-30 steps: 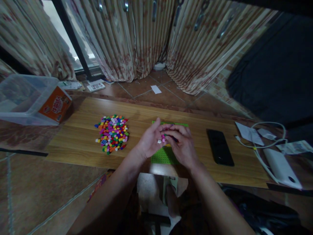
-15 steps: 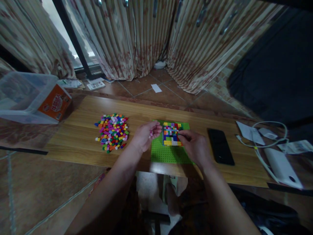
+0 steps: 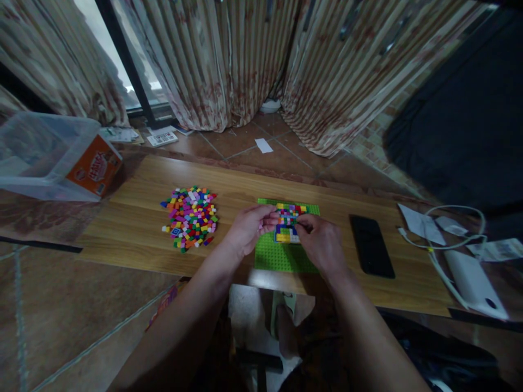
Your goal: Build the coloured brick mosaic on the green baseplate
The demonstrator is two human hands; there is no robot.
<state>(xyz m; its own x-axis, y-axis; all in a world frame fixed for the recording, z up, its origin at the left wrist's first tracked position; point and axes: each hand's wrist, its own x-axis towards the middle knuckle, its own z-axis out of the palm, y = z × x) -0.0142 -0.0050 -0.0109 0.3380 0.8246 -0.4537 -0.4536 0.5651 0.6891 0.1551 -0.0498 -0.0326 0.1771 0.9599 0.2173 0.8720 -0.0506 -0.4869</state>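
On the wooden table lies a green studded baseplate (image 3: 280,259), bearing a flat patchwork of toy bricks (image 3: 285,236) in yellow, blue, white, red and other colours. My left hand (image 3: 250,227) is cupped, palm up, at the patchwork's left edge, with small pink bricks (image 3: 260,225) in it. Over the right edge of the patchwork is my right hand (image 3: 324,242), its thumb and forefinger pinched together; whatever lies between the fingertips is too small to make out. My fingers hide parts of the patchwork.
A loose pile of colourful bricks (image 3: 192,218) lies left of the baseplate. To the right are a black phone (image 3: 371,245), a white cable (image 3: 449,283) and a white power bank (image 3: 476,283). A clear plastic bin (image 3: 49,152) stands at the far left.
My left hand has moved slightly right, its fingers now reaching over the patchwork's left edge. My right hand's fingertips have shifted a little left and down along the patchwork. The view has tilted slightly.
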